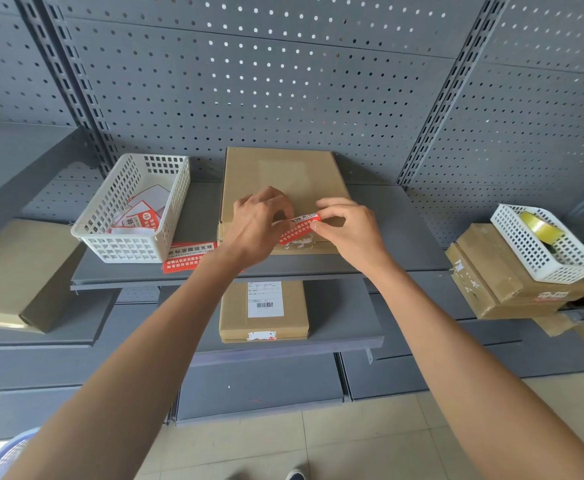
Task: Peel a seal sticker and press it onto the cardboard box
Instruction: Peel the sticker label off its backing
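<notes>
From the head camera, a flat brown cardboard box (283, 181) lies on the grey metal shelf (387, 233), just above the centre of the frame. Both hands meet over the box's near edge: the left hand (257, 225) and the right hand (347, 225) each pinch the red-and-white rectangular seal sticker (299, 230) between curled fingers and thumb, the left at its 9 o'clock end, the right at its 3 o'clock end. The sticker sits tilted across the near edge of the box; whether it already touches the cardboard cannot be told. At 9 o'clock from the box stands a white perforated plastic basket (134, 209) holding more stickers, and a loose red sticker sheet (188, 256) lies on the shelf at the basket's 5 o'clock corner. At 6 o'clock, on a lower shelf, a smaller labelled cardboard box (263, 311) rests. Far at 3 o'clock a second white basket (543, 249) with a yellowish tape roll (540, 226) sits atop stacked cardboard boxes (502, 282).
</notes>
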Tool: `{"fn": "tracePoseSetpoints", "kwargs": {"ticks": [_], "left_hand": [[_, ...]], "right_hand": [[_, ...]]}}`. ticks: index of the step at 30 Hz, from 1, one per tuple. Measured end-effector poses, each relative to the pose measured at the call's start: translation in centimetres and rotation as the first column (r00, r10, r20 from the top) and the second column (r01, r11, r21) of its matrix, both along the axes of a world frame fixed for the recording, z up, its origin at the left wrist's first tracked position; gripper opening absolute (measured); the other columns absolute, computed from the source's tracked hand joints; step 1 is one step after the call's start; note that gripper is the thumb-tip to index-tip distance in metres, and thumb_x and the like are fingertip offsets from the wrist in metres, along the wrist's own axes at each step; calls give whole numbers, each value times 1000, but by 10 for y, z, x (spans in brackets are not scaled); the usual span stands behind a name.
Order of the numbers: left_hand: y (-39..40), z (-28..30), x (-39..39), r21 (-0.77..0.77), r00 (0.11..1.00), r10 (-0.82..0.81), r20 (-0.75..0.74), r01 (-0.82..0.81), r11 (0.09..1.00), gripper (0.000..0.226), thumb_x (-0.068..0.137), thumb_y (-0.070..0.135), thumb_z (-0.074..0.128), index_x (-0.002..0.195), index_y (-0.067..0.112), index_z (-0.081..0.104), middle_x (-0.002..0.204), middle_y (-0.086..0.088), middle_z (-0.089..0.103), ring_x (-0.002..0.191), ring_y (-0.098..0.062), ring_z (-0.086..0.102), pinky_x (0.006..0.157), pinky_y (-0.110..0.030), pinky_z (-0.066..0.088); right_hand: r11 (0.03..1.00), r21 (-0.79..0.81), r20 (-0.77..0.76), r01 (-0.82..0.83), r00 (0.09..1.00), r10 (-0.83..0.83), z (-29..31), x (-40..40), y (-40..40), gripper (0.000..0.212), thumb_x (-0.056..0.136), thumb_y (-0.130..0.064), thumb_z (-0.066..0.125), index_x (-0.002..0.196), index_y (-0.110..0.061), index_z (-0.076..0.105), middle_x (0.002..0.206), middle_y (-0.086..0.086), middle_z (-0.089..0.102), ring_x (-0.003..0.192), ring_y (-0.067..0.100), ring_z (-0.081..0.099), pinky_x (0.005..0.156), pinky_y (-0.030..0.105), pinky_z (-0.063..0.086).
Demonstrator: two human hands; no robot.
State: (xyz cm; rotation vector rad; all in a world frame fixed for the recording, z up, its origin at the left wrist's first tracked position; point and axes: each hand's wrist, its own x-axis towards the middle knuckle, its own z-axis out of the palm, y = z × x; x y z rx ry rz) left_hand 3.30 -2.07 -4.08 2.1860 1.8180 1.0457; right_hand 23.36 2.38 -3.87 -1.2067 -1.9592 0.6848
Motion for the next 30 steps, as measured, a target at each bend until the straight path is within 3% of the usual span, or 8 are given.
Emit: {"fn": "tracePoseSetpoints", "kwargs": {"ticks": [8, 12, 16, 21, 30], "left_hand": [[-1, 0, -1, 3, 1000, -18, -11, 18, 1000, 10, 88, 28, 69, 86, 30, 59, 105, 14, 51, 87, -8, 45, 97, -48, 40], [-1, 0, -1, 9, 1000, -25, -8, 25, 1000, 16, 88, 28, 69, 83, 34, 54, 104, 13, 51, 86, -8, 45, 98, -47, 39], [0, -1, -1, 5, 1000, -7, -5, 7, 1000, 9, 88, 29, 69, 86, 28, 60, 105, 9, 55, 87, -10, 45, 97, -43, 36], [0, -1, 1, -6, 999, 37, -2, -37, 999, 10, 88, 28, 71, 92, 21, 65, 107, 4, 60, 93, -19, 55, 95, -39, 33], [-1, 0, 5, 5, 996, 87, -10, -87, 996, 16, 88, 29, 71, 97, 17, 65, 106, 1, 62, 95, -22, 57, 92, -36, 32]], "right_hand": [[998, 61, -11, 4, 1000, -3, -2, 0, -2, 12, 84, -19, 78, 93, -14, 81, 115, -10, 72, 99, -20, 55, 91, -2, 33], [997, 80, -10, 22, 1000, -21, -2, -3, -3, 5, 82, -18, 79, 87, -16, 80, 110, -9, 73, 98, -12, 59, 93, 1, 35], [997, 79, 6, 21, 1000, -22, -2, -5, -4, 2, 83, -18, 77, 84, -17, 78, 109, -10, 73, 103, -1, 62, 93, 3, 36], [997, 80, 27, -9, 1000, 7, -1, -4, -6, 4, 83, -18, 75, 84, -14, 77, 110, -9, 72, 107, 3, 62, 100, 17, 42], [997, 64, 66, -33, 997, 29, 0, -6, -6, 4, 82, -15, 74, 85, -12, 75, 114, -8, 71, 116, 9, 60, 105, 26, 42]]}}
